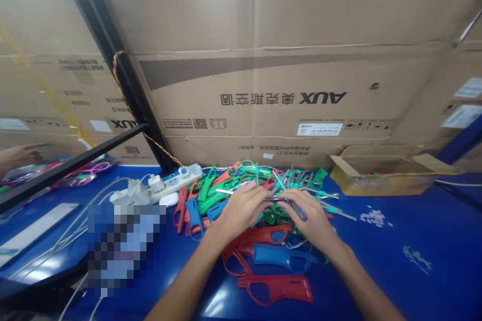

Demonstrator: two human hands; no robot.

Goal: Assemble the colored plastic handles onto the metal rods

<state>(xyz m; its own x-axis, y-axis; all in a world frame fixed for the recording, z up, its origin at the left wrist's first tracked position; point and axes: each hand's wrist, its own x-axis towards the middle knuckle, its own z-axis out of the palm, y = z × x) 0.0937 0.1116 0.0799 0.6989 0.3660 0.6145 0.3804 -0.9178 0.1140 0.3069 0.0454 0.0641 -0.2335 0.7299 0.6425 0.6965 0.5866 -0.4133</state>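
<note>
Both hands meet over a heap of plastic lighter casings. The fingers of my left hand (246,206) are bent and pinched together around something small, mostly hidden. Close beside it, my right hand (314,218) is closed on a slim tool with a dark handle (299,210); the tool's exact kind is unclear. Near the fingertips are metal tubes with green ends (301,179). In front of the hands lie a blue casing (273,257) and a red casing (288,288), each with a finger loop. More green casings (211,200) are left of the hands.
A power strip (175,180) with plugs and cables stands at left, near a blurred-out phone-like object (128,246). At right is an open cardboard box (380,183). Small pale bits (374,217) lie on the blue table (425,281). Another person's hand (24,153) shows at far left.
</note>
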